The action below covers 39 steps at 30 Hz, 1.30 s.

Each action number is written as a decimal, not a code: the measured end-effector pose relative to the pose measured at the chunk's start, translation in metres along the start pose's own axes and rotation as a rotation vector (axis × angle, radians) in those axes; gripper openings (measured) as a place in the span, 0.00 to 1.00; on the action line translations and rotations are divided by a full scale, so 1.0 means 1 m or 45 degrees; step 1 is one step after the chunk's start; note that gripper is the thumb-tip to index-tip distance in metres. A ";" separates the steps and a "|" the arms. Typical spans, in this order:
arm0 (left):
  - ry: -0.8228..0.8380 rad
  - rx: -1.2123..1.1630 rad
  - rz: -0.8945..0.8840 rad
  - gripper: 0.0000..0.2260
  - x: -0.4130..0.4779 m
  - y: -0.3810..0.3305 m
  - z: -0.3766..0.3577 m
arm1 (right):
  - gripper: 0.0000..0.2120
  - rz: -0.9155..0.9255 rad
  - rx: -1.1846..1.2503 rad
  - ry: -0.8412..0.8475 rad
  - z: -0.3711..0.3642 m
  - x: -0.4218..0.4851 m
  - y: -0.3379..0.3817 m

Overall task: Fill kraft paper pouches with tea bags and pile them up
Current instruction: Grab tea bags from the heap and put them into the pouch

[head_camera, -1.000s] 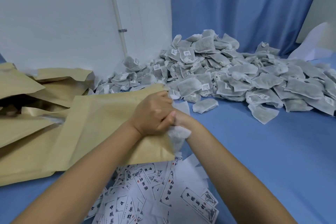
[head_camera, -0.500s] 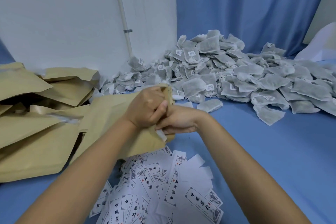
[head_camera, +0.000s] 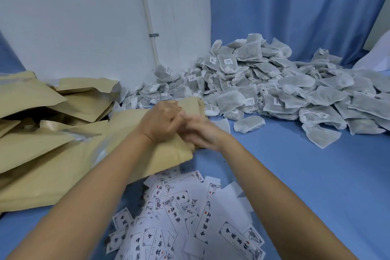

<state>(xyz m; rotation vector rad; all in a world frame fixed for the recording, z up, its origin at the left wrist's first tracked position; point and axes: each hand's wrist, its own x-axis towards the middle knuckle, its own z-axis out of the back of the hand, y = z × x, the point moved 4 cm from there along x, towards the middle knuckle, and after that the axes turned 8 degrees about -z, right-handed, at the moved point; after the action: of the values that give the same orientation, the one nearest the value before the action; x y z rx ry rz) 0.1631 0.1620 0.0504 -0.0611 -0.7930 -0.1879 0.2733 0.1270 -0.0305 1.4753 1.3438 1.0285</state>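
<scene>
Tan kraft paper pouch (head_camera: 175, 154) lies centre on the blue tabletop (head_camera: 295, 175), our left hand (head_camera: 160, 122) clutching its mouth; our right hand (head_camera: 202, 133) is blurred at the opening, grasp indeterminate. We judge filling under way: the grey mesh tea-bag heap (head_camera: 274, 91) is large, with a stack of tan pouches (head_camera: 31, 150) at left.

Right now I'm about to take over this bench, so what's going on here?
A person is filling a kraft paper pouch. The left hand grips its open end while the right hand is at the mouth; blur hides whether it holds anything. Loose tea bags are heaped behind on the blue surface, more pouches are piled to the left, and printed labels lie in front.
</scene>
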 end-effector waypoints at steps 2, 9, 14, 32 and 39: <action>-0.053 0.026 0.161 0.21 -0.010 0.018 0.007 | 0.13 0.161 0.268 -0.493 0.043 0.005 0.008; 0.063 -0.013 0.057 0.21 -0.007 0.014 -0.019 | 0.21 -0.189 -1.629 -0.738 0.108 0.012 -0.058; 0.056 -0.024 0.015 0.21 -0.006 0.004 -0.018 | 0.09 -0.020 -1.271 -1.283 0.102 -0.013 -0.027; -0.006 -0.030 -0.171 0.20 0.006 -0.067 0.033 | 0.17 -0.331 -1.213 -0.023 -0.103 -0.046 0.019; -0.066 0.149 -0.030 0.20 -0.041 -0.048 0.089 | 0.11 0.191 -0.621 -0.665 -0.050 -0.049 0.008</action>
<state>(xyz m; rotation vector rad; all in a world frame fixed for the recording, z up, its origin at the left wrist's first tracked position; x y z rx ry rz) 0.0630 0.1321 0.0827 0.0538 -0.8553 -0.1627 0.2234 0.0810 -0.0098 1.3498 0.5697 0.8956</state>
